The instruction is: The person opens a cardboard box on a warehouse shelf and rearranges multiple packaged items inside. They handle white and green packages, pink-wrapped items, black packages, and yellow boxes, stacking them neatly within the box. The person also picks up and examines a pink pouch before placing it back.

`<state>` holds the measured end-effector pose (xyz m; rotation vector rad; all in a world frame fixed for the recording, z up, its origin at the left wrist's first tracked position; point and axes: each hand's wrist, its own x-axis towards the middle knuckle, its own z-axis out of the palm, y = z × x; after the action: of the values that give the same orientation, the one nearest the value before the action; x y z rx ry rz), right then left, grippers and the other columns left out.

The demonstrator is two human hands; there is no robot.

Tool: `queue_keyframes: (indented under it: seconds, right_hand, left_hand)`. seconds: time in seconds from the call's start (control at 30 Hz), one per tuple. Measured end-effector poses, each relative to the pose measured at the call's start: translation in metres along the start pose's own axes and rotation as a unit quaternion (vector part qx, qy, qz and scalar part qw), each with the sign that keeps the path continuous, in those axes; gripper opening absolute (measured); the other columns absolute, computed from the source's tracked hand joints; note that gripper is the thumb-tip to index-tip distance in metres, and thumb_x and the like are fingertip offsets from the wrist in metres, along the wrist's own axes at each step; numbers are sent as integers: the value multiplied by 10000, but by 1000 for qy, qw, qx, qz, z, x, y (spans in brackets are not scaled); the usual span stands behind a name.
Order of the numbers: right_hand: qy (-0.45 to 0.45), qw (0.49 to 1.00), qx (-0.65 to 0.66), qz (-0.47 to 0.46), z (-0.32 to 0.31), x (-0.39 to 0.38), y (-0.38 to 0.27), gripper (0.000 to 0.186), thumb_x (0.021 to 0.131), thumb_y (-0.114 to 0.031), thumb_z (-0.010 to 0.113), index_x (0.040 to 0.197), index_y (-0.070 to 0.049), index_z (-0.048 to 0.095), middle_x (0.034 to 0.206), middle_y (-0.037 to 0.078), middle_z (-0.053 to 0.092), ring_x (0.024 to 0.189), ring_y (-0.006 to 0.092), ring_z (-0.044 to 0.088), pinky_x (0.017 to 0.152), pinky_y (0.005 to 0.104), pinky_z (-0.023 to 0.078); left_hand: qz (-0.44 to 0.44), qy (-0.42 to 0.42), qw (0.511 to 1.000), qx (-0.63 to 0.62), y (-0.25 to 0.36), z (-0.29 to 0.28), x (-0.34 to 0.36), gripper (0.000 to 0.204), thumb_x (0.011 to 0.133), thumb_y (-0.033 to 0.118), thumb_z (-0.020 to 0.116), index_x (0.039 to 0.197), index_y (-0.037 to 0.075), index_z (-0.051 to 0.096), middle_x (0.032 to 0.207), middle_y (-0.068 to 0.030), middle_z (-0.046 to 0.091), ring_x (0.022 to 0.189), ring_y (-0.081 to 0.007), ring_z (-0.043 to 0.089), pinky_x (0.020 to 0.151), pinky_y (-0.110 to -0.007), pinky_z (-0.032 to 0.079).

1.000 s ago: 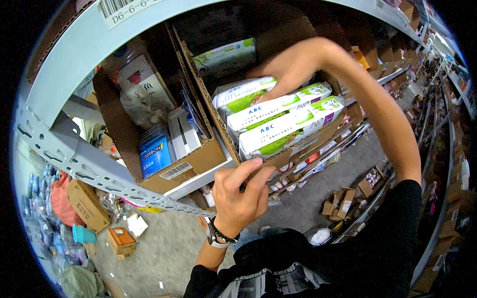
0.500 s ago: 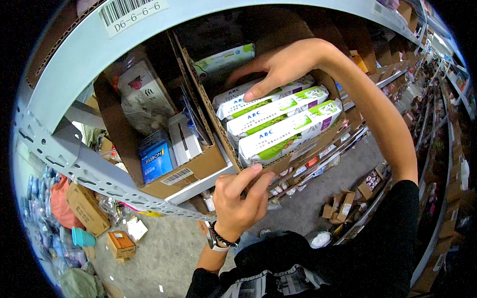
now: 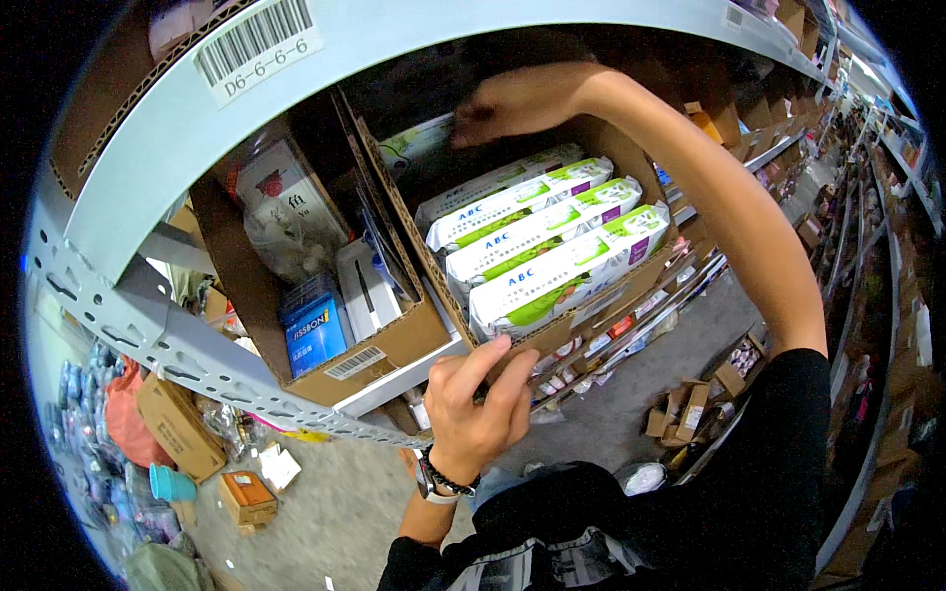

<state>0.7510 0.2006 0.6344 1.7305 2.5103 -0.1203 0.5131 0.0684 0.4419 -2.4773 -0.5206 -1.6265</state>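
Several white-and-green soft packs point(image 3: 567, 272) stand on edge in a row inside an open cardboard box point(image 3: 631, 286) on the shelf. Behind the row, deep in the box, another green-and-white pack point(image 3: 414, 146) lies at an angle. My right hand point(image 3: 517, 106) reaches over the row to that rear pack and covers its right end. Its fingertips are dark and blurred, so their grip is unclear. At the box's front lower corner, my left hand point(image 3: 478, 406) has its fingers curled against the cardboard edge. A watch and a dark bracelet circle the left wrist.
On the left, a neighbouring cardboard box point(image 3: 399, 340) holds a blue carton point(image 3: 317, 333), a white carton and a bagged item. A perforated metal shelf post point(image 3: 177, 350) runs along the left. Small cartons point(image 3: 246, 497) lie on the floor. More stocked shelves extend to the right.
My right hand has moved from the upright packs back to the rear pack, uncovering the row's back packs. My left hand stays at the box's edge. The view has shifted slightly.
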Motion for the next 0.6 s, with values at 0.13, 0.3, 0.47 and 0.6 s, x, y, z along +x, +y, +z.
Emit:
queue_keyframes:
  seconds: [0.13,0.3,0.47,0.6]
  right_hand:
    - [121,988,-94,-11,10,43,41,522,973,-408,515,1336,-33,543,1288,230,597,1178,358,576,1027,441,430]
    - [19,985,-86,150,10,81,20,479,947,-355,509,1355,-106,556,1359,172,567,1232,351,549,1036,466,421]
    - [-8,996,-71,59,26,92,33,558,924,-389,575,1365,-49,536,1354,174,569,1197,351,567,1011,466,444]
    - [-59,993,-83,56,36,95,41,586,920,-431,579,1371,-58,538,1354,154,577,1204,330,573,1007,461,446]
  left_hand:
    - [4,24,1000,-12,-1,3,-1,397,684,23,734,1058,149,703,1211,-75,523,861,-221,531,721,-349,471]
    - [-5,40,999,-5,-4,1,-9,407,685,13,739,1066,144,686,1206,-85,505,829,-224,546,712,-355,471]
    - [-13,-21,999,-22,-1,-4,-14,462,704,-79,682,1112,129,613,1250,-132,421,1042,-298,500,828,-399,444]
    - [-13,-25,999,-20,0,-3,-13,477,709,-79,687,1129,132,603,1259,-132,410,1045,-300,498,815,-398,445]
